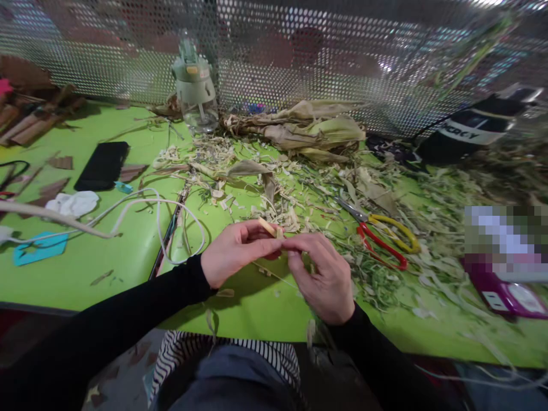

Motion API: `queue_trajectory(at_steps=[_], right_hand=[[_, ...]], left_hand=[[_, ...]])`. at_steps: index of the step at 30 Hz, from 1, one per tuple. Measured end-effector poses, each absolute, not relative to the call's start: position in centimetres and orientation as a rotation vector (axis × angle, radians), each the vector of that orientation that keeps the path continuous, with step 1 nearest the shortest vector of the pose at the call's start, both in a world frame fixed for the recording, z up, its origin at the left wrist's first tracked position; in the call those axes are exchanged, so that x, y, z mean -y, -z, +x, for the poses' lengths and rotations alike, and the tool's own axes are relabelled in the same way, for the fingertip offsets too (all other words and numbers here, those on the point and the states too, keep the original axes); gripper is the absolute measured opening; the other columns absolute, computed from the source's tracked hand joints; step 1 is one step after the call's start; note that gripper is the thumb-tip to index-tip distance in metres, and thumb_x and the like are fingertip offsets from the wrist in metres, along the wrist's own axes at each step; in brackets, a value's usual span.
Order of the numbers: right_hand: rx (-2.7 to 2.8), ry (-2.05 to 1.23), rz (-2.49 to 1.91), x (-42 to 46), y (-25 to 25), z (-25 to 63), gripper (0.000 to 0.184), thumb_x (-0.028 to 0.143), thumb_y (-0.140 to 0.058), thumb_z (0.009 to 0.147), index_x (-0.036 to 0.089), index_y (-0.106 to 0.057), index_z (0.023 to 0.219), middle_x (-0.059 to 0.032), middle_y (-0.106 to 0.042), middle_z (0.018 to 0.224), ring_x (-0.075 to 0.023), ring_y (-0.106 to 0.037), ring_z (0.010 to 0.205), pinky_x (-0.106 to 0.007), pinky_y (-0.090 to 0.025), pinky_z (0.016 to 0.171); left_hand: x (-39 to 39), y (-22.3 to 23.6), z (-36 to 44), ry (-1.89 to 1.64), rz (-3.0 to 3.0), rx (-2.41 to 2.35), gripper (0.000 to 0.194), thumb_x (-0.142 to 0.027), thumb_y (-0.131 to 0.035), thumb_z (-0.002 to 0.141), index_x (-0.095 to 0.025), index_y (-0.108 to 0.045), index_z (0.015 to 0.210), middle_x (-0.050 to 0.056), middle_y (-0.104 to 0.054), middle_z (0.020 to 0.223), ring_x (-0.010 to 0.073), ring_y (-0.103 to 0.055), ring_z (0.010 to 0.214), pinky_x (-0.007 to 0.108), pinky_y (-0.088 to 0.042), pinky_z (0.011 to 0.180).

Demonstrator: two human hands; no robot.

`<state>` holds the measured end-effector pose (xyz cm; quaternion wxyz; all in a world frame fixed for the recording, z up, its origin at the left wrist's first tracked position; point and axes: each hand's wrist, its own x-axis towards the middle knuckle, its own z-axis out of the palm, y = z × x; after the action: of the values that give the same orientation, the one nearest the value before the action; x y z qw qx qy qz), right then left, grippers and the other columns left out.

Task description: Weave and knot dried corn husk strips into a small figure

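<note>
My left hand (237,248) and my right hand (323,274) meet over the front of the green table (128,262). Both pinch a small pale strip of corn husk (269,227) between their fingertips, and one end of it pokes up above the left fingers. A thin fibre trails down from the strip toward the table. Black sleeves cover both arms. Just right of the hands lie two pairs of scissors, one red-handled (383,246) and one yellow-handled (396,231).
Husk scraps litter the table's middle and right. A pile of dried corn husks (308,131) lies at the back beside a clear bottle (194,85). A black phone (103,165), white cable (158,217), white cloth and blue piece lie left. A purple device (505,294) sits right. Perforated metal wall behind.
</note>
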<state>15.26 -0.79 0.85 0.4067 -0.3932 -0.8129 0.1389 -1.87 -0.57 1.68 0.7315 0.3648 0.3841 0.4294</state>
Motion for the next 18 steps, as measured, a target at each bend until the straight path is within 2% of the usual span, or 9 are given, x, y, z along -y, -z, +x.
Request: queue_trajectory(at_steps=[6,12,18], right_hand=[[1.99,-0.564,-1.078,0.59,-1.03,15.4,0.016,0.012,-0.054,0.084,0.021,-0.055,0.097,-0.0016,-0.061,0.083,-0.0137,-0.059,0.072,-0.027,-0.05,0.066],[1.959,-0.706,-1.1,0.5,-0.92,15.56,0.011,0.019,-0.054,0.085,0.02,-0.056,0.095,-0.0023,-0.061,0.084,-0.015,-0.059,0.074,-0.028,-0.049,0.068],[2.008,-0.6,-1.093,0.02,-1.57,15.47,0.016,0.023,-0.054,0.086,0.02,-0.057,0.102,-0.0053,-0.06,0.092,-0.0174,-0.057,0.079,-0.032,-0.049,0.069]], left_hand=[[0.37,-1.43,-1.71,-0.963,0.884,-0.904,0.018,-0.024,-0.068,0.072,-0.012,-0.061,0.084,-0.001,-0.062,0.072,0.0071,-0.056,0.061,0.027,-0.048,0.07],[0.15,-1.64,-1.98,-0.964,0.908,-0.941,0.016,-0.019,-0.066,0.073,-0.012,-0.058,0.085,0.0,-0.063,0.081,0.006,-0.057,0.062,0.025,-0.048,0.07],[0.29,-0.95,-1.86,-0.938,0.947,-0.868,0.024,-0.016,-0.065,0.074,-0.013,-0.05,0.093,-0.003,-0.06,0.069,0.0065,-0.057,0.061,0.023,-0.046,0.065]])
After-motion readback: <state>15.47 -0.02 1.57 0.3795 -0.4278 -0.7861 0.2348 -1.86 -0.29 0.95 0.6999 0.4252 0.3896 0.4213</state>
